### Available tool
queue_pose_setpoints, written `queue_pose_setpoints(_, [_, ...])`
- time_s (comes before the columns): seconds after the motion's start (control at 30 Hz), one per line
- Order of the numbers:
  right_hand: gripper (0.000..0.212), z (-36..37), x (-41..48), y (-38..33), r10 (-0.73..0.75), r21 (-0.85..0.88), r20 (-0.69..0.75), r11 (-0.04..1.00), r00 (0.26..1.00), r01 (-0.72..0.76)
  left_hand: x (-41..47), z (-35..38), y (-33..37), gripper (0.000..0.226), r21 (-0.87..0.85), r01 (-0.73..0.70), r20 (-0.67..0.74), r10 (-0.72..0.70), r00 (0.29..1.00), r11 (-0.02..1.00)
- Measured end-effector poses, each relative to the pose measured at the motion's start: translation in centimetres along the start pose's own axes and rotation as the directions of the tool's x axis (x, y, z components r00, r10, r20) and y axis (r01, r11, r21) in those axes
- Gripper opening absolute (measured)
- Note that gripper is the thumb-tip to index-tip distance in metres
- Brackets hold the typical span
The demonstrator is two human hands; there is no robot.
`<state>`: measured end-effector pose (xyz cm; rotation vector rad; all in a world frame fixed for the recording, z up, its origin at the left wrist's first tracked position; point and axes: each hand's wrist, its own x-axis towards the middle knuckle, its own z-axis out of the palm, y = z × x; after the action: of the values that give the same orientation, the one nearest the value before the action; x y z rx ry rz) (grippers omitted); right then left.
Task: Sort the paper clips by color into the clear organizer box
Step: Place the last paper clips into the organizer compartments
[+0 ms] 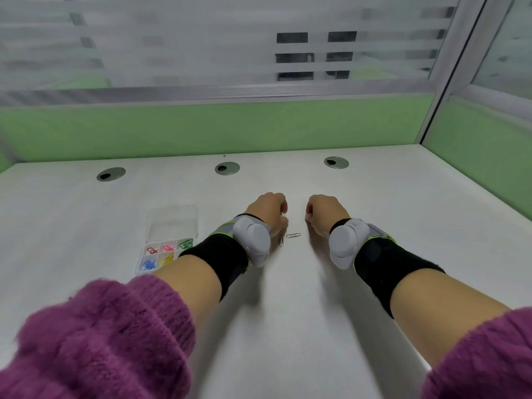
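The clear organizer box [143,263] sits left of my forearms with its lid [172,221] flipped open behind it. Its compartments hold red [152,250], pink [168,248], green [186,243], blue [148,265] and yellow [167,259] paper clips. Two silver paper clips lie on the desk between my wrists: one [293,235] flat, one [281,242] close to my left wrist. My left hand [269,210] and my right hand [324,212] rest on the desk as curled fists, one on each side of those clips. Nothing shows inside either fist.
The white desk [288,312] has three round cable grommets [227,168] along its back. Green partition panels [216,125] close the back and right side. Both wrists carry black bands with white devices, and purple fuzzy sleeves cover my forearms.
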<state>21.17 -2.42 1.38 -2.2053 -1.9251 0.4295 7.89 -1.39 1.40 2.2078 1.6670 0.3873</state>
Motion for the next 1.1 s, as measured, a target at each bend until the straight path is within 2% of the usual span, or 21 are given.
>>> queue_pose_setpoints(0.33, [0.028,0.0,-1.8,-2.2,0.002,-0.011,0.041,1.000,0.999,-0.002,-2.2,-1.7,-1.3,0.024,0.002,0.006,-0.020,-0.006,1.000,1.000])
queue_pose_setpoints(0.6, [0.031,-0.5,-4.2,-7.1,-0.136,0.009,0.043,0.991,0.990,0.136,-5.2,-4.9,-4.2,0.023,0.020,0.036,-0.076,-0.035,0.997,0.999])
queue_pose_setpoints(0.93, [0.030,0.7,-7.4,-14.3,-0.310,0.007,0.046,0.951,0.949,0.310,-10.3,-9.0,-9.6,0.022,0.014,0.147,-0.165,-0.142,0.976,0.989])
queue_pose_setpoints(1.1, [0.031,1.9,-8.3,-17.1,-0.352,0.015,0.074,0.936,0.933,0.352,-12.1,-10.0,-12.0,0.021,0.011,0.197,-0.186,-0.192,0.964,0.980])
